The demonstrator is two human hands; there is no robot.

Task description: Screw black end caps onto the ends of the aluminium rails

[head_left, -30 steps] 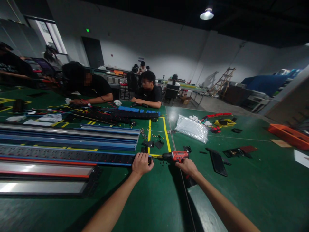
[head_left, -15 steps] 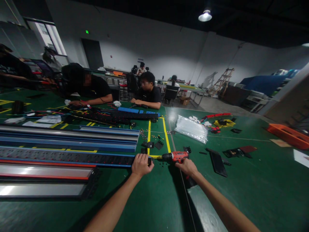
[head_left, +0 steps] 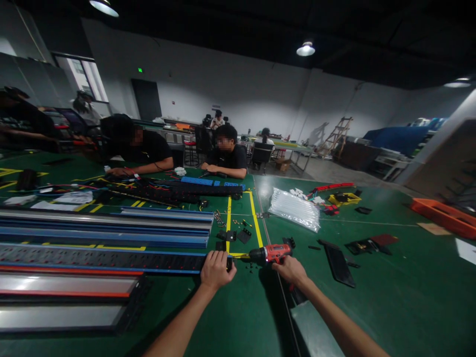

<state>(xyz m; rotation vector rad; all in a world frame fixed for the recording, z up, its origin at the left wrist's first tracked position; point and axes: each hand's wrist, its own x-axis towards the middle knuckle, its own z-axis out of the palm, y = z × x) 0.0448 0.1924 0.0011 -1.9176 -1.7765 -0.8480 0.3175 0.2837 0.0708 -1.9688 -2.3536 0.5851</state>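
Observation:
My left hand (head_left: pixel 216 269) is closed round the near end of a long black strip with rows of sockets (head_left: pixel 100 258) that lies on the green table (head_left: pixel 390 297). My right hand (head_left: pixel 291 270) grips a red and black cordless drill (head_left: pixel 270 254). The drill lies level and its tip points left at the strip's end cap, right beside my left hand's fingers. Small screws and black end pieces (head_left: pixel 238 234) lie scattered just beyond both hands.
Several long blue, silver and red rails (head_left: pixel 104 223) lie to the left. A clear plastic bag (head_left: pixel 295 208), a flat black plate (head_left: pixel 338 263) and an orange tray (head_left: pixel 444 218) are on the right. Two seated people (head_left: pixel 225 153) work across the table.
The view has tilted up a little, so hands and table sit lower in the picture. Both hands keep their hold on the strip's end and the drill.

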